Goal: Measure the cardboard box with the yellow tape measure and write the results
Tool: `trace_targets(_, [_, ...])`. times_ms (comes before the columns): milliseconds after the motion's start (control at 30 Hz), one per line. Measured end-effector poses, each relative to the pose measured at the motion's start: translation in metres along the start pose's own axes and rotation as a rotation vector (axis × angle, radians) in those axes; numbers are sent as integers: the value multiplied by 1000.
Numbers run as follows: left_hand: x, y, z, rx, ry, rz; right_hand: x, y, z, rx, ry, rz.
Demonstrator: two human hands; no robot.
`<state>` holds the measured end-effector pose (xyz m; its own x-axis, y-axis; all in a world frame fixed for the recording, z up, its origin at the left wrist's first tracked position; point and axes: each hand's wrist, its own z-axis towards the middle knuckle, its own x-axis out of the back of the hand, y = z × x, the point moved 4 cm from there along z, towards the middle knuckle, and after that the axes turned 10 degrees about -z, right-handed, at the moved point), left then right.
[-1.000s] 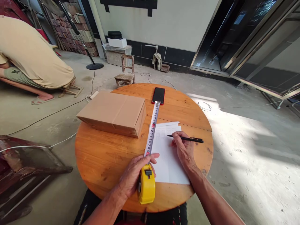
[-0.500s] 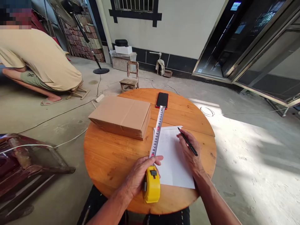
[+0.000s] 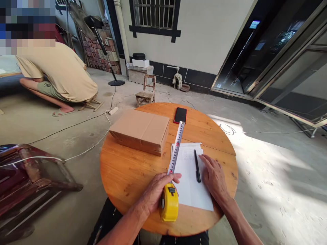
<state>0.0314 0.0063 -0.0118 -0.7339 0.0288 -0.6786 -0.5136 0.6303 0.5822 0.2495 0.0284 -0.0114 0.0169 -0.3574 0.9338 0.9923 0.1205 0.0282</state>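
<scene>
In my left hand (image 3: 159,189) is a yellow tape measure (image 3: 170,206), its fingers closed around the case and blade near the mouth. The numbered blade (image 3: 176,146) extends away from me over the paper's left edge, its far end just short of a phone. A black pen (image 3: 197,166) lies on the white sheets of paper (image 3: 187,194), which bear faint printing near the top. My right hand (image 3: 214,177) rests at the paper's right edge beside the pen, fingers stretched out and holding nothing. A closed cardboard box (image 3: 140,131) sits on the table to the left of the blade.
The round wooden table (image 3: 122,177) also carries a red-edged phone (image 3: 180,115) at its far side. Beyond stand a small wooden chair (image 3: 146,93) and a fan (image 3: 112,73). A person (image 3: 58,71) crouches on a low stool at left. Cables (image 3: 87,149) cross the floor.
My right hand has let go of the pen, which now lies on the paper, and its fingers have spread. The whole view has shifted slightly; my left hand still holds the tape measure.
</scene>
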Motion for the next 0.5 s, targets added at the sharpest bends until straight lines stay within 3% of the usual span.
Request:
trace_targets(233, [-4,4,0,-37,-60,-5,13,3,-25,-20,89,94])
trace_targets(400, [-6,10,-4,-78,-80,-20,37,-6,-16,-35,129,135])
trace_targets(500, [-7,22,-16,-117,-94,-12,38,-8,-7,-9,117,212])
